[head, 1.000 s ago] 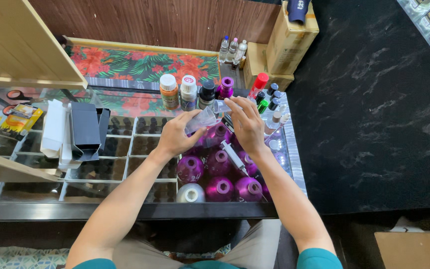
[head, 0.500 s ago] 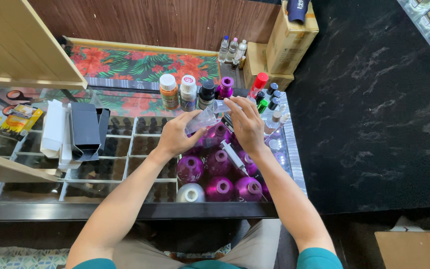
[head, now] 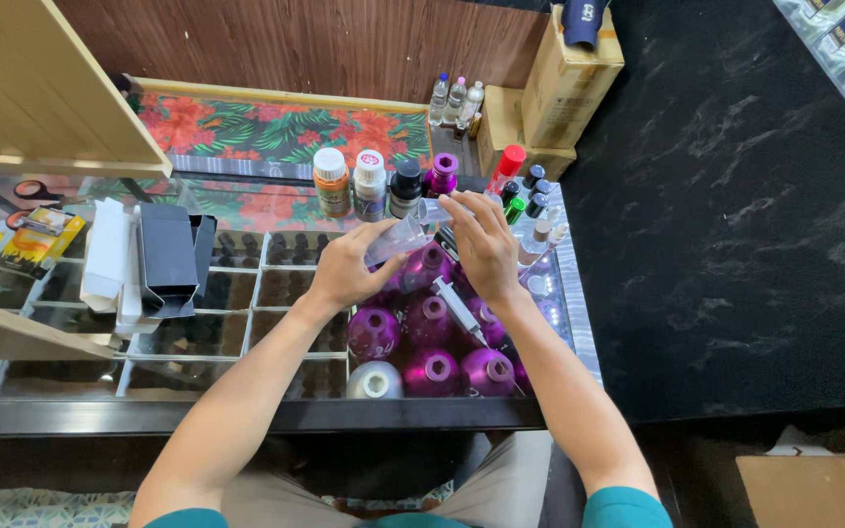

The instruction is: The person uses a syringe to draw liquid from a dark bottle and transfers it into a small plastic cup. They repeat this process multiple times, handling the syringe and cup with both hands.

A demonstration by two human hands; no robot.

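Two hands work above purple bottles [head: 429,344]: left hand [head: 344,266] grasps a clear cup [head: 398,237], right hand [head: 486,244] pinches a small clear vial [head: 434,209].

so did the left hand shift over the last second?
No. The left hand sits in the same spot below the orange bottle, holding the clear cup tilted over the purple bottles; only the camera nudged slightly.
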